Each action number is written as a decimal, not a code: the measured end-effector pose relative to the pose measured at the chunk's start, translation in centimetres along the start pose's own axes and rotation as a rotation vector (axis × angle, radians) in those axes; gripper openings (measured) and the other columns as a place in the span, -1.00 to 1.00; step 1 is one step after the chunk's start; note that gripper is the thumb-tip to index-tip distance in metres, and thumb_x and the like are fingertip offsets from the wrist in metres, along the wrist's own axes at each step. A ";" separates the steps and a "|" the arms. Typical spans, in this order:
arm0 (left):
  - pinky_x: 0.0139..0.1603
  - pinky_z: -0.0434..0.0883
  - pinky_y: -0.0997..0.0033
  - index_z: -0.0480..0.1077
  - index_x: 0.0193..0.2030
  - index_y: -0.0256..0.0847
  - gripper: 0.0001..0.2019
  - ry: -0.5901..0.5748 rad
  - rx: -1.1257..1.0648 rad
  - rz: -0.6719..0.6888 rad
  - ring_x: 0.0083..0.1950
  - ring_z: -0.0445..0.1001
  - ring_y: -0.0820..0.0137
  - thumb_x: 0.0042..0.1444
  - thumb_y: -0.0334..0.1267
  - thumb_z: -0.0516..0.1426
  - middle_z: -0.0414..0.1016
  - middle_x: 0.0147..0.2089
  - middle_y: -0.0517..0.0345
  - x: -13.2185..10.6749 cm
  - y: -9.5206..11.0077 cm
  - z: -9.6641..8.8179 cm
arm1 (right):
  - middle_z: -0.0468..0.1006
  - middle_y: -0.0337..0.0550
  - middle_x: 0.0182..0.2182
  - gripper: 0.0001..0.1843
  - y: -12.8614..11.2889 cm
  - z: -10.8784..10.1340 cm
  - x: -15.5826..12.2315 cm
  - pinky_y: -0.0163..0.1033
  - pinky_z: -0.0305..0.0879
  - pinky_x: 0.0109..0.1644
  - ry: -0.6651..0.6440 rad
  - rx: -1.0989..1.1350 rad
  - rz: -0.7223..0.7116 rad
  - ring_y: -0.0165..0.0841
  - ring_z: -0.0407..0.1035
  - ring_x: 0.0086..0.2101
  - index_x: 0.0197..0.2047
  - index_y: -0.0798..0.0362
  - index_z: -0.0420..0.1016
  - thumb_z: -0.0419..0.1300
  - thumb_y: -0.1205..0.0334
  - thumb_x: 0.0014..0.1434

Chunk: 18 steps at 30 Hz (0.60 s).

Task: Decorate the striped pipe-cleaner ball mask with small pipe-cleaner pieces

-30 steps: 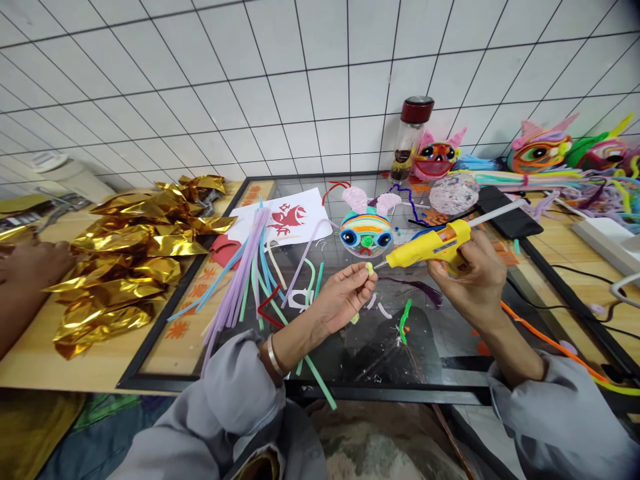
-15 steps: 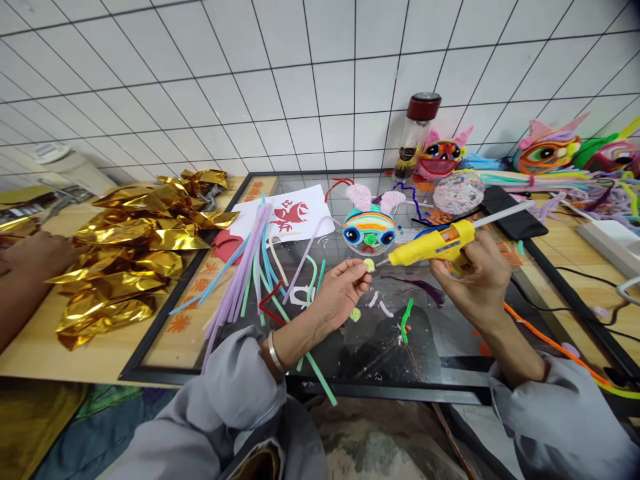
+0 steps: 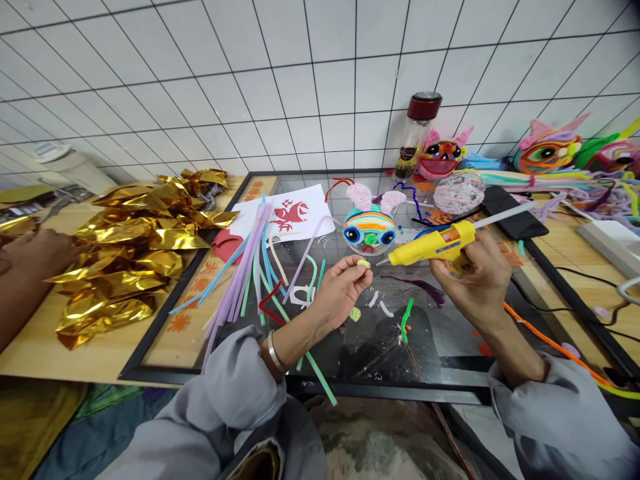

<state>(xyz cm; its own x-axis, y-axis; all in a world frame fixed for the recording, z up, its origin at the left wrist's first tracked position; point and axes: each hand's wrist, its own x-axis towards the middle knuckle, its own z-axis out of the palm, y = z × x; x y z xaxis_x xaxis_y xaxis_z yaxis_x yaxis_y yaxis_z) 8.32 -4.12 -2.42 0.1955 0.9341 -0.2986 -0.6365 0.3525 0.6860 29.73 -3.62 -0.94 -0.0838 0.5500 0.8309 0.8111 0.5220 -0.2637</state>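
Between thumb and fingers, my left hand [image 3: 343, 290] pinches a small yellow-green coil [image 3: 363, 264]. My right hand [image 3: 473, 280] is wrapped round a yellow hot glue gun [image 3: 433, 247], whose nozzle points left at the coil with a small gap. A clear glue stick [image 3: 505, 213] sticks out of its back end. Just beyond both hands sits a colourful animal head of pipe cleaners [image 3: 369, 230] with pink ears and blue-ringed eyes. A second yellow-green coil [image 3: 355, 314] lies below my left hand, near white and green pipe cleaner pieces [image 3: 407, 320].
Pipe cleaners [image 3: 240, 280] and a red paper-cut sheet [image 3: 290, 212] lie to the left, beside gold foil [image 3: 125, 247]. Another person's hand [image 3: 37, 257] is at far left. A bottle [image 3: 417, 137], finished heads [image 3: 443, 153] and a phone [image 3: 515, 212] stand or lie at back right.
My left hand has turned the small coil, so it now shows edge-on, slightly left and farther from the nozzle. The glue gun stays nearly still.
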 end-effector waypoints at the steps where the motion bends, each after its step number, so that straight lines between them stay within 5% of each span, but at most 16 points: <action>1: -0.31 0.42 0.62 0.39 -0.37 -0.34 -0.87 0.002 -0.001 -0.001 -0.41 0.43 0.60 -0.08 -0.50 0.25 0.43 -0.41 0.22 0.0 0.0 0.0 | 0.32 -0.24 -0.48 -0.78 0.0 0.0 0.0 -0.28 0.15 -0.47 -0.002 -0.003 0.005 -0.37 0.28 -0.43 -0.48 -0.01 0.23 0.24 0.36 0.00; 18: -0.50 0.35 0.64 0.43 -0.37 -0.35 -0.74 -0.058 0.085 -0.023 -0.51 0.43 0.60 -0.16 -0.29 0.37 0.48 -0.47 0.20 0.0 -0.2 -0.4 | 0.28 -0.26 -0.54 -0.75 0.2 0.0 -0.2 -0.25 0.17 -0.44 -0.020 -0.041 0.018 -0.33 0.29 -0.43 -0.51 -0.03 0.18 0.23 0.34 0.00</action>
<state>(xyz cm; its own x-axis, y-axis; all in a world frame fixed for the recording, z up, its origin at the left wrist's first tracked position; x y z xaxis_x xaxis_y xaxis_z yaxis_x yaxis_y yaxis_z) 8.16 -4.19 -2.83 0.2537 0.9264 -0.2782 -0.5659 0.3754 0.7341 29.88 -3.60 -1.18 -0.0807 0.5723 0.8160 0.8357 0.4850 -0.2575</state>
